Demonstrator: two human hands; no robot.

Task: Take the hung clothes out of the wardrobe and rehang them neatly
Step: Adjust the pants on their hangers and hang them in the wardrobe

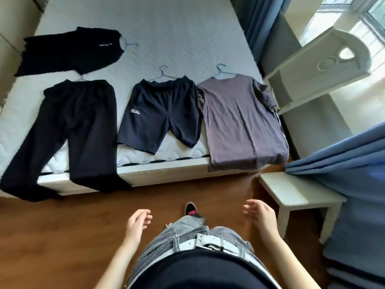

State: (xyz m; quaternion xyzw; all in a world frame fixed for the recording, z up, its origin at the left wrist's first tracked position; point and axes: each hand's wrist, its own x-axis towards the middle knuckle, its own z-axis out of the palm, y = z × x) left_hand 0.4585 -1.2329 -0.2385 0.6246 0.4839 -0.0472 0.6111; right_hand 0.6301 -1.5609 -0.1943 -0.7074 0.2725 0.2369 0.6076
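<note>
Clearly our left hand (136, 223) and right hand (260, 213) hang loosely spread, holding nothing; the limp, light grey T-shirt (241, 124) at one o'clock lifts best by its hanger hook (220, 68).

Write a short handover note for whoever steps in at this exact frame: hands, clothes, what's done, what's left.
Hands: left hand and right hand are both open and empty, held over the floor in front of the bed.
Clothes: four garments lie on the bed, each on a hanger: black top at the back left, black trousers with legs trailing off the edge, navy shorts, grey T-shirt at the right.
Done: the clothes are laid out on the bed.
Left: pick each up and rehang it; the wardrobe is not in view.
</note>
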